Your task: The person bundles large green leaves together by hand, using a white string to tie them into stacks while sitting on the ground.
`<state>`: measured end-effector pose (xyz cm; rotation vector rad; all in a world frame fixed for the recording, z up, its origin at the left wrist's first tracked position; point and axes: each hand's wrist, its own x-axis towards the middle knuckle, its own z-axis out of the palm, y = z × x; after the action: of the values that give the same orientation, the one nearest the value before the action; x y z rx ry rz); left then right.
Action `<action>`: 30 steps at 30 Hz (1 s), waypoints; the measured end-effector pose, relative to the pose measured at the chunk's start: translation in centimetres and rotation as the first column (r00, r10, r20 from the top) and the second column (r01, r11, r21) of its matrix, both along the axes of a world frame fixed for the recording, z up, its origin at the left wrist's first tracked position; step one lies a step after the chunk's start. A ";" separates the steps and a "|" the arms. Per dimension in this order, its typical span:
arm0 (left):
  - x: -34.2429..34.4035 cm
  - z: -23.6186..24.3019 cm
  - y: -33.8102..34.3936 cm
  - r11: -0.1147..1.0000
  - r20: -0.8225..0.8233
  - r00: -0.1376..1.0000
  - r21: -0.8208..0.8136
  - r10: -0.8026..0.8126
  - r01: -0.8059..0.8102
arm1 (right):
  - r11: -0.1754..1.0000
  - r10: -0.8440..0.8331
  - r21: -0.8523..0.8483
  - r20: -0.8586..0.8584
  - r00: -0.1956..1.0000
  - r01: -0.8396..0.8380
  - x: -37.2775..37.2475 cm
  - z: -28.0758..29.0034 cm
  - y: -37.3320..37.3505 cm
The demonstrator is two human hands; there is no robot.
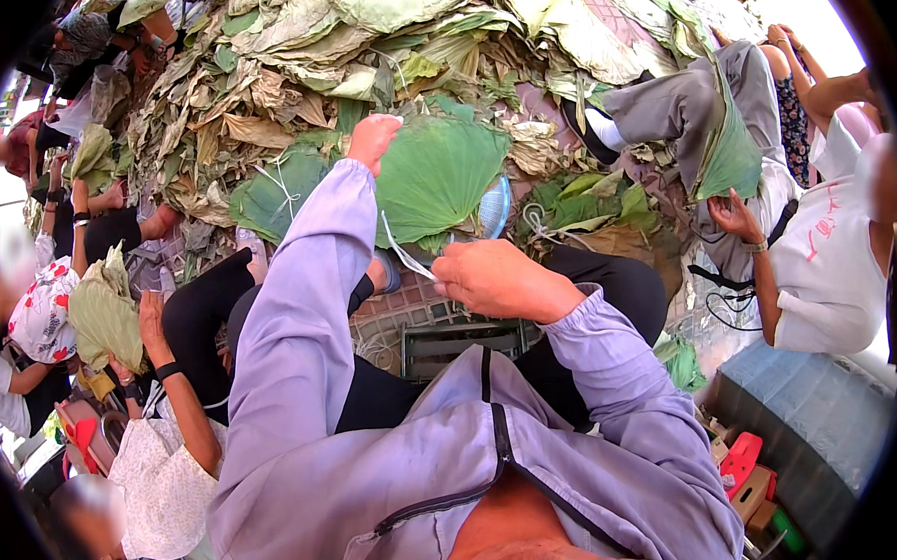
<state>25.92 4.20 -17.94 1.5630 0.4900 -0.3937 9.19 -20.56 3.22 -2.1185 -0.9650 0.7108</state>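
A wide green lotus leaf [441, 175] lies in front of me between my two hands. My left hand [373, 142] is closed at the leaf's far left edge, with a bit of white showing at its fingertips. Close to my lap, my right hand [509, 281] pinches a white string [404, 246] that runs up to the leaf's near left side. Whether both hands hold the same string cannot be made out. To the left rests a green leaf bundle [272, 194] tied with white string. Another leaf bundle [597, 208] sits to the right, loops of white string beside it.
A big heap of dried leaves [266, 102] spreads ahead. Co-workers sit on both sides; one at the right holds a green leaf [730, 142], another at the left a pale leaf [107, 315]. A green crate [460, 349] stands between my legs. A red clog [741, 461] lies lower right.
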 end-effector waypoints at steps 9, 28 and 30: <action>6.0 -7.4 -2.2 0.994 0.109 0.992 0.086 -0.070 0.061 | 0.995 -0.098 -0.023 0.050 0.994 0.100 1.7 1.7 -1.3; 10.5 -14.7 -1.3 0.924 0.038 0.941 -0.205 0.336 -0.322 | 0.991 -0.131 -0.025 0.010 0.991 0.131 4.2 0.7 -1.3; 9.9 -12.9 -0.1 0.875 0.028 0.917 -0.312 0.398 -0.370 | 0.988 -0.154 -0.013 0.035 0.988 0.154 4.0 0.9 -1.2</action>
<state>35.86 4.08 -30.87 1.1466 0.6244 -0.0815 13.19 -21.80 4.11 -2.1971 -0.8052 0.6087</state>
